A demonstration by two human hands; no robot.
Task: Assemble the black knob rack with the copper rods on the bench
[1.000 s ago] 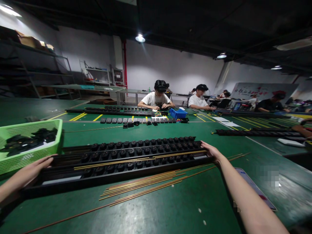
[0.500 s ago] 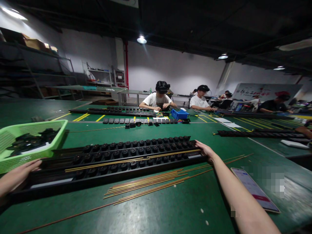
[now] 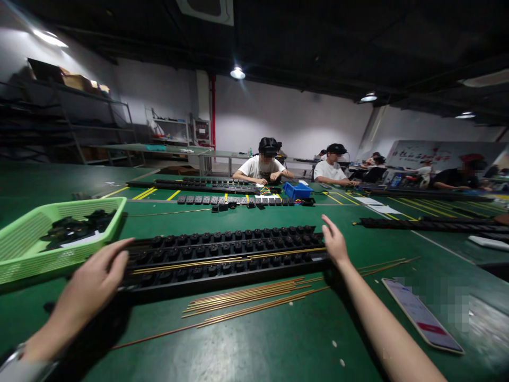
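A long black socket strip (image 3: 238,271) with rows of round black inserts lies across the green table (image 3: 254,345) in front of me. Thin copper rods (image 3: 191,263) lie along its middle. My left hand (image 3: 93,278) rests flat over the strip's left end with the fingers stretched out. My right hand (image 3: 334,242) stands against the right end, fingers straight and slightly apart. Neither hand is wrapped round anything.
Loose copper rods (image 3: 246,298) lie before the strip. A green basket (image 3: 24,254) of black parts sits at left, a phone (image 3: 422,318) at right. Further black strips (image 3: 429,225), a row of sockets (image 3: 234,200) and a blue bin (image 3: 298,190) lie beyond, where seated people (image 3: 263,165) work.
My left hand has moved right and up along the strip, and the strip's left end now lies under it. My right hand has lifted its fingers at the right end. The view has shifted.
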